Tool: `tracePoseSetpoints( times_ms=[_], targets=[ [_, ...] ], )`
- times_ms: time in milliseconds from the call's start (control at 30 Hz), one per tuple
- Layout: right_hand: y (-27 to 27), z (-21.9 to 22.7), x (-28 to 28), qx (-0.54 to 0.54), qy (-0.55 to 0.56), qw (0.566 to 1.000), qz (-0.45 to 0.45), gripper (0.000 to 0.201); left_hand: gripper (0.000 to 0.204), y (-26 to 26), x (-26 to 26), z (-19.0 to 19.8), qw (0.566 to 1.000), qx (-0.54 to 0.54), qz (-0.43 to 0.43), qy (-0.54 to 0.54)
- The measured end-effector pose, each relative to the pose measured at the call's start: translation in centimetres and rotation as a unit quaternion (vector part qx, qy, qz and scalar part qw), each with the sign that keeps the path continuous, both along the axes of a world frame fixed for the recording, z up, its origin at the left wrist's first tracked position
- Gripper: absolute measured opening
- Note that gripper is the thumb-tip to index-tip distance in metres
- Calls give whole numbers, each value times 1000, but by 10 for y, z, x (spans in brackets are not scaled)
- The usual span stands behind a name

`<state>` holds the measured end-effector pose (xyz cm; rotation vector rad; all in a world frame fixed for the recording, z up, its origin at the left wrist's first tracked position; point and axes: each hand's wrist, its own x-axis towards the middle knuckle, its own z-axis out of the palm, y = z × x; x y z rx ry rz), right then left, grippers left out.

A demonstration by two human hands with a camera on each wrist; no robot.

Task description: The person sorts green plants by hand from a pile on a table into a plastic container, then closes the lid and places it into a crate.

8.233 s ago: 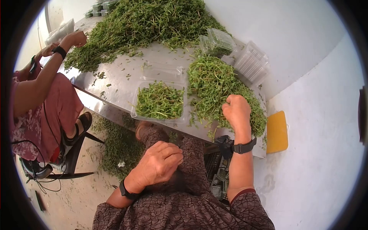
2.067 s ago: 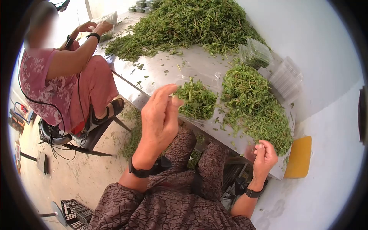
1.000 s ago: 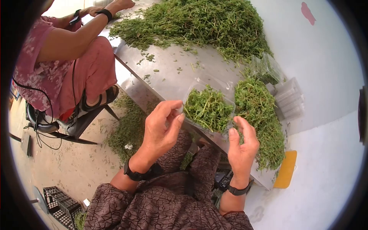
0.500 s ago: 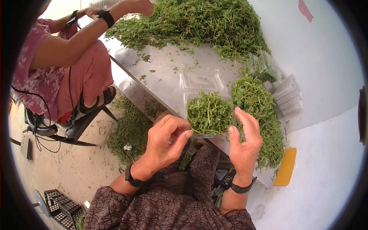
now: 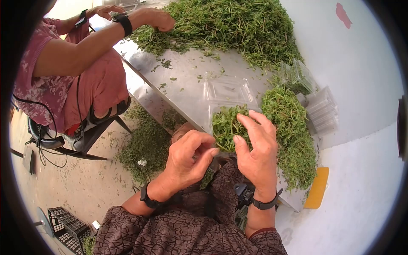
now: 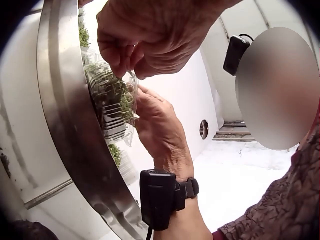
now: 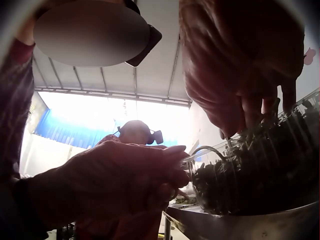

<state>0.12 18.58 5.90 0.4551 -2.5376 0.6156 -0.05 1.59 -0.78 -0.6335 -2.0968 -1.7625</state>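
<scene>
With the left grip [image 5: 187,159] pinched on the clear tub's [image 6: 115,119] near left corner and the right grip [image 5: 259,151] loosely open, fingertips on the greens [image 5: 224,123], steady that corner at the surface's [image 5: 182,76] near edge, tucking stems inside gently.

Head view is bright, right wrist view dimly backlit

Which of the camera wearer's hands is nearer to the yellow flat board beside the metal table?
Right. The right hand touches green sprigs in the clear plastic box, closer to the board; the left hand is farther, at the box's near left corner.
</scene>
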Motion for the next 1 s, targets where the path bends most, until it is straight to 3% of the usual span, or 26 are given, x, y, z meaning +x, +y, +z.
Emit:
tracePoseSetpoints(
  times_ms=[400, 533, 767, 1000],
  targets=[
    [0, -5, -12, 50, -40, 991, 114, 41, 18, 2, 1, -1, 1000, -1, 2, -2],
    [4, -2, -9, 32, -33, 992, 113, 43, 22, 1, 1, 0, 1000, -8, 10, 8],
    [16, 1, -2, -9, 17, 999, 37, 47, 22, -4, 2, -9, 998, 15, 54, 2],
    [11, -3, -5, 16, 11, 998, 52, 42, 32, 0, -4, -10, 997, -1, 75, 29]
  ],
)
